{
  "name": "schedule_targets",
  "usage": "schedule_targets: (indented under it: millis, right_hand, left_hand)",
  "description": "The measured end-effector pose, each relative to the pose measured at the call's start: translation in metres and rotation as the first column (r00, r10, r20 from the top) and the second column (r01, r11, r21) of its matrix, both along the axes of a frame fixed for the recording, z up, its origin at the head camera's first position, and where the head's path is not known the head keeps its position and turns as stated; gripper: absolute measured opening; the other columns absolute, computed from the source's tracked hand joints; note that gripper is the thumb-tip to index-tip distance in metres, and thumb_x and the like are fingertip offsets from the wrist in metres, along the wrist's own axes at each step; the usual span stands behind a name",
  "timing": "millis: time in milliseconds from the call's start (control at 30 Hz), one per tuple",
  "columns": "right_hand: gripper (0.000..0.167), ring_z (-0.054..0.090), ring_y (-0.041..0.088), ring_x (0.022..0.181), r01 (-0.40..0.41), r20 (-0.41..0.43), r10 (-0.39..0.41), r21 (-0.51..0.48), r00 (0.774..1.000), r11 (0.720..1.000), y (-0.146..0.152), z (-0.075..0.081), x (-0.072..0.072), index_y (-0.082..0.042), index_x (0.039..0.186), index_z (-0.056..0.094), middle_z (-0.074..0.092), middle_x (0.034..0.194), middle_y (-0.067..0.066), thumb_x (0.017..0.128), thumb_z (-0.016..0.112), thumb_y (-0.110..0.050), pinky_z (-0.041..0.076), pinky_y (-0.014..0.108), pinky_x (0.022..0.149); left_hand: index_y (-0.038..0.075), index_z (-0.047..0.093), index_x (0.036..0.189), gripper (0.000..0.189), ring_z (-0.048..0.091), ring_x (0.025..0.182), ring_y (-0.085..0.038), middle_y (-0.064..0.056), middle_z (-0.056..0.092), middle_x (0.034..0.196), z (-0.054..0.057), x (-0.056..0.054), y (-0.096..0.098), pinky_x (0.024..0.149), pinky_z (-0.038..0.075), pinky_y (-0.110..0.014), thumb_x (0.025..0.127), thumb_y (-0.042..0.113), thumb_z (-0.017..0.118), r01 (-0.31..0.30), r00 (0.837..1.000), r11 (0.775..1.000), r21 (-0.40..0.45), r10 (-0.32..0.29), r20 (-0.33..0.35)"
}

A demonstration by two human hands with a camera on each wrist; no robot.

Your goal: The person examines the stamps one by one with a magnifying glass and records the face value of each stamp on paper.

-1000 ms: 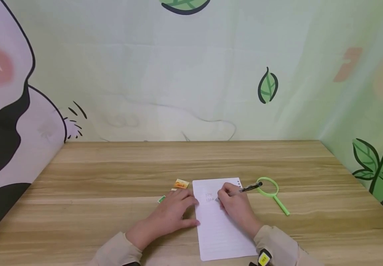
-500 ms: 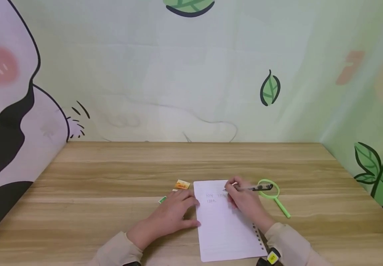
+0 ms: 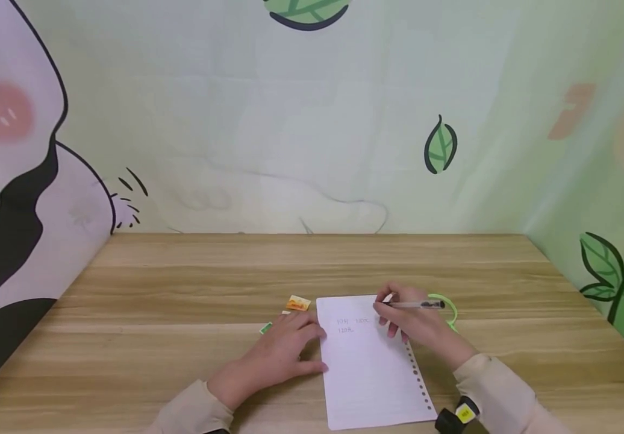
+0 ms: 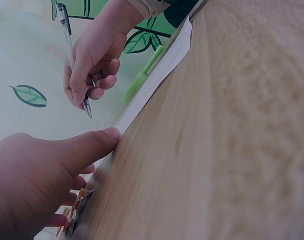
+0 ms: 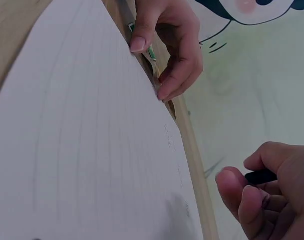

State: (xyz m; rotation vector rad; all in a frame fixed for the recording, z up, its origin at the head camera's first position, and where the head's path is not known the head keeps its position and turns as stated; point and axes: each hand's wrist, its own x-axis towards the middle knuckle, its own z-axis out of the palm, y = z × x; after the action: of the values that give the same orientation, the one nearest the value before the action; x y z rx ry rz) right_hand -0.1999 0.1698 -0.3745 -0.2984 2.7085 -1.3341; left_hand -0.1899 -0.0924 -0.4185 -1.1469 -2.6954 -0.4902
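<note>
A white lined sheet of paper [image 3: 368, 380] with punched holes down its right side lies on the table, two short rows of handwriting near its top. My right hand [image 3: 420, 316] holds a clear-barrelled pen [image 3: 416, 305] between thumb and fingers over the top right of the sheet. In the left wrist view the pen [image 4: 68, 42] points down, its tip above the paper. My left hand [image 3: 276, 349] rests at the sheet's left edge, fingers spread, thumb and fingertips on the margin. In the right wrist view the left hand's fingers [image 5: 184, 70] press that edge.
A green magnifying glass [image 3: 451, 306] lies right of the sheet, partly hidden behind my right hand. Beyond my left hand are a small orange-and-yellow card [image 3: 298, 302] and a green one [image 3: 265, 328], partly covered. A wood-grain table [image 3: 182, 271] meets a printed cloth backdrop [image 3: 225, 120].
My right hand has moved right and up with the pen, off the second row of writing. More writing shows in the top row. My left hand has stayed at the paper's edge.
</note>
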Motion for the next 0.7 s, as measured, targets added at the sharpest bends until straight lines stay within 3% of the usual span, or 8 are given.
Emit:
schedule_targets:
  millis: [333, 700]
  right_hand:
    - [0.016, 0.057, 0.016, 0.057, -0.072, -0.001, 0.073, 0.072, 0.997, 0.995, 0.012, 0.017, 0.004, 0.001, 0.105, 0.058, 0.061, 0.075, 0.01, 0.093, 0.06, -0.011, 0.051, 0.031, 0.045]
    - [0.026, 0.064, 0.025, 0.064, -0.135, -0.026, 0.134, -0.032, 0.991, 0.99, 0.03, 0.025, 0.001, 0.012, 0.111, 0.055, 0.062, 0.078, 0.014, 0.085, 0.057, 0.009, 0.055, 0.028, 0.051]
  left_hand:
    - [0.015, 0.065, 0.109, 0.042, 0.053, 0.11, -0.017, 0.002, 0.058, 0.111, 0.001, 0.0, 0.0, 0.099, 0.044, -0.038, 0.08, 0.044, 0.075, -0.005, 1.0, 1.0, -0.005, 0.005, 0.006]
    - [0.015, 0.065, 0.11, 0.042, 0.053, 0.111, -0.017, 0.001, 0.058, 0.114, 0.0, 0.0, 0.0, 0.099, 0.043, -0.039, 0.08, 0.043, 0.074, 0.002, 1.0, 1.0, -0.006, -0.002, 0.017]
